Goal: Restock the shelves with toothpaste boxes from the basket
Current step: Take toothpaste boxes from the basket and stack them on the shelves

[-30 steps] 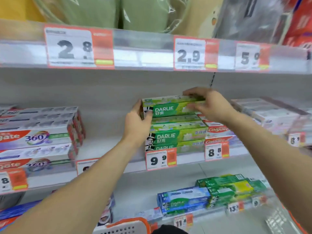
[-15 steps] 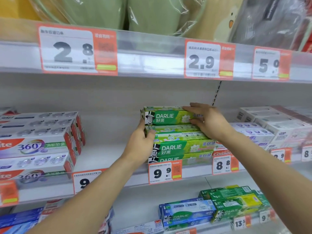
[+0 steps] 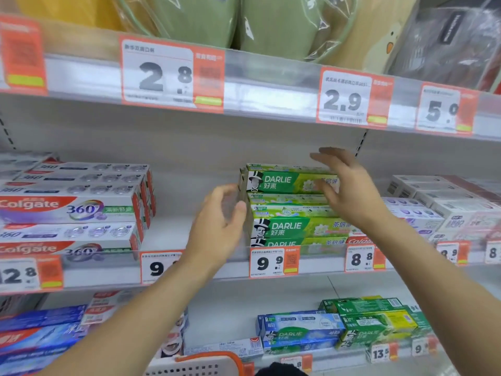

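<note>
A stack of green Darlie toothpaste boxes [image 3: 291,213] stands on the middle shelf [image 3: 189,234] above the 9.9 price tag. The top Darlie box [image 3: 282,182] lies on that stack. My left hand [image 3: 219,221] hovers just left of the stack with fingers loosely spread, holding nothing. My right hand [image 3: 349,191] is in front of the top box's right end, fingers spread and off the box. The basket [image 3: 200,366], white with an orange rim, shows at the bottom edge.
Colgate 360 boxes [image 3: 73,210] are stacked at the left of the shelf and white boxes [image 3: 433,202] at the right. A gap of bare shelf lies between the Colgate and Darlie stacks. More Darlie boxes [image 3: 339,327] sit on the lower shelf.
Both hands have let go of the top Darlie box and drawn back from the stack with fingers spread. The camera has tilted up and moved closer.
</note>
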Motion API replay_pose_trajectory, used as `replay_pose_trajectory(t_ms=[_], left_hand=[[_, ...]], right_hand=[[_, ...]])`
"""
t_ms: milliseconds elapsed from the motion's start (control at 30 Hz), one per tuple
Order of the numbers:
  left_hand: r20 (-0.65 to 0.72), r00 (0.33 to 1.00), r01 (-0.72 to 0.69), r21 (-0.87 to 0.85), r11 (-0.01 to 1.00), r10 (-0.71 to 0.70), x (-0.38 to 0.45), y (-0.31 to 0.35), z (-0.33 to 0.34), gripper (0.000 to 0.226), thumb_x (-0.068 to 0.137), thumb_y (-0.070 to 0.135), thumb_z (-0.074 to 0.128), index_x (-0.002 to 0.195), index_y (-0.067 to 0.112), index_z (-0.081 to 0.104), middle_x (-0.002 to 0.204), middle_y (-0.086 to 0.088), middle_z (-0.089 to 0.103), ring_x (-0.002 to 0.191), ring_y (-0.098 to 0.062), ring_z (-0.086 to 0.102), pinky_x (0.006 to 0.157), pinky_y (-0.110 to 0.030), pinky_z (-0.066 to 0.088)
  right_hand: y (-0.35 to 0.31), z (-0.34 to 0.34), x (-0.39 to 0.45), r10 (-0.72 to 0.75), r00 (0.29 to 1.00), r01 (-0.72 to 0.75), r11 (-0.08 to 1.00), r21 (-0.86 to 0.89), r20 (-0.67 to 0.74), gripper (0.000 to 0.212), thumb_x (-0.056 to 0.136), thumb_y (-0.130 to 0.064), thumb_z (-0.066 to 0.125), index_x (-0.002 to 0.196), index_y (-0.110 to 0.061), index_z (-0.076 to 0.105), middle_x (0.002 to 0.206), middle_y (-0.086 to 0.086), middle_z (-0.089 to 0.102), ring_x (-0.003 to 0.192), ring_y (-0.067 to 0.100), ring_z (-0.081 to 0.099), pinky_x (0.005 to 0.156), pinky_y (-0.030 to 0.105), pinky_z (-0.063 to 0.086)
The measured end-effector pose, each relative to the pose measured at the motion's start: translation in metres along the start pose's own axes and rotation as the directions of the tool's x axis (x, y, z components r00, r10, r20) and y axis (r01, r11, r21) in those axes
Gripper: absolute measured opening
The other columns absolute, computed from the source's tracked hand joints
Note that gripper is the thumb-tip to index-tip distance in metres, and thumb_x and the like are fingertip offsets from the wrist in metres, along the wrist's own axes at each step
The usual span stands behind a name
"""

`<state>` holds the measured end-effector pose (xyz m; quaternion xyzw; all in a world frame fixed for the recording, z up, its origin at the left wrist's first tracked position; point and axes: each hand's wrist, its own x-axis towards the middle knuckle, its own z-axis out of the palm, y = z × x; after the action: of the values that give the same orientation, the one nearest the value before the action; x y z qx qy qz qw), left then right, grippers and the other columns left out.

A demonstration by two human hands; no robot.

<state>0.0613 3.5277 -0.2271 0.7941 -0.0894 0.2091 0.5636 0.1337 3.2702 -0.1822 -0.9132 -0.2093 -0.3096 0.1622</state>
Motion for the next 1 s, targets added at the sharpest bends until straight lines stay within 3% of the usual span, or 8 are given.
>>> replay_pose_trajectory(t_ms=[67, 167, 300, 533, 633, 767, 900, 1000], left_hand=[[-0.056, 0.997, -0.051, 0.014, 0.999, 0.051, -0.031, -0.014, -0.024, 0.013, 0.096, 0.029, 0.059, 0.109, 0.026, 0.06, 0.104, 0.016, 0.066, 0.097, -0.009, 0.063, 0.082, -0.024, 0.05], [0.05, 0.999, 0.003, 0.017, 1.0, -0.004, -0.083, -0.043, -0.059, 0.006, 0.092, 0.026, 0.063, 0.092, 0.021, 0.064, 0.083, 0.008, 0.067, 0.076, -0.014, 0.062, 0.068, -0.02, 0.05], [0.306, 0.913, 0.196, 0.252, 0.948, -0.27, -0.148, -0.126, -0.101, 0.011, 0.093, 0.021, 0.068, 0.083, 0.017, 0.065, 0.072, 0.001, 0.068, 0.066, -0.011, 0.063, 0.064, -0.028, 0.049], [0.362, 0.576, 0.458, 0.6, 0.656, -0.733, -0.272, -0.275, -0.154, 0.017, 0.088, 0.024, 0.074, 0.09, 0.018, 0.058, 0.084, -0.001, 0.063, 0.075, -0.022, 0.06, 0.075, -0.036, 0.051], [0.254, 0.501, 0.485, 0.709, 0.511, -0.827, -0.313, -0.302, -0.173, 0.03, 0.088, 0.033, 0.074, 0.094, 0.017, 0.05, 0.086, -0.011, 0.064, 0.077, -0.027, 0.06, 0.07, -0.034, 0.045], [0.186, 0.448, 0.564, 0.7, 0.438, -0.874, -0.337, -0.314, -0.172, 0.03, 0.091, 0.033, 0.07, 0.102, 0.015, 0.049, 0.091, -0.017, 0.064, 0.081, -0.025, 0.056, 0.07, -0.03, 0.043], [0.181, 0.331, 0.641, 0.677, 0.361, -0.926, -0.363, -0.334, -0.151, 0.041, 0.083, 0.04, 0.078, 0.097, 0.01, 0.055, 0.091, -0.011, 0.064, 0.094, -0.028, 0.063, 0.081, -0.035, 0.051], [0.168, 0.314, 0.57, 0.754, 0.327, -0.934, -0.373, -0.343, -0.127, 0.045, 0.086, 0.047, 0.071, 0.098, 0.008, 0.052, 0.089, -0.011, 0.058, 0.093, -0.032, 0.063, 0.069, -0.033, 0.043]], right_hand=[[-0.043, -0.003, -0.011, -0.111, 0.989, 0.121, 0.988, 0.098, -0.097, 0.029, 0.088, -0.005, 0.07, 0.116, -0.013, 0.068, 0.111, 0.005, 0.066, 0.1, 0.018, 0.064, 0.09, 0.031, 0.051], [-0.115, 0.01, -0.032, -0.251, 0.944, 0.161, 0.916, 0.367, 0.213, 0.011, 0.085, -0.01, 0.076, 0.095, -0.014, 0.073, 0.085, -0.007, 0.07, 0.075, 0.004, 0.065, 0.071, 0.023, 0.053], [-0.194, 0.079, -0.073, -0.392, 0.655, 0.001, 0.855, 0.518, 0.646, 0.015, 0.083, -0.017, 0.08, 0.097, -0.016, 0.074, 0.086, -0.005, 0.075, 0.069, -0.007, 0.063, 0.069, 0.005, 0.045], [-0.263, 0.258, -0.218, -0.187, 0.294, -0.43, 0.85, 0.304, 0.937, 0.024, 0.08, -0.003, 0.079, 0.102, -0.004, 0.072, 0.093, 0.012, 0.075, 0.086, 0.021, 0.071, 0.087, 0.039, 0.058], [-0.276, 0.298, -0.29, -0.049, 0.177, -0.605, 0.782, 0.148, 0.983, 0.014, 0.082, -0.002, 0.079, 0.092, -0.004, 0.069, 0.083, 0.008, 0.066, 0.075, 0.019, 0.064, 0.08, 0.036, 0.059], [-0.29, 0.332, -0.354, 0.103, 0.149, -0.756, 0.653, 0.046, 0.984, 0.032, 0.094, 0.007, 0.056, 0.065, -0.006, 0.051, 0.066, 0.008, 0.037, 0.058, 0.021, 0.041, 0.078, 0.044, 0.057], [-0.287, 0.367, -0.381, 0.186, 0.053, -0.744, 0.663, -0.086, 0.981, 0.029, 0.072, -0.022, 0.09, 0.076, -0.02, 0.061, 0.073, 0.002, 0.059, 0.075, 0.022, 0.063, 0.076, 0.041, 0.057], [-0.276, 0.368, -0.386, 0.348, 0.171, -0.722, 0.681, -0.123, 0.922, 0.035, 0.075, -0.027, 0.086, 0.095, -0.013, 0.062, 0.089, 0.006, 0.067, 0.086, 0.028, 0.067, 0.072, 0.035, 0.052]])
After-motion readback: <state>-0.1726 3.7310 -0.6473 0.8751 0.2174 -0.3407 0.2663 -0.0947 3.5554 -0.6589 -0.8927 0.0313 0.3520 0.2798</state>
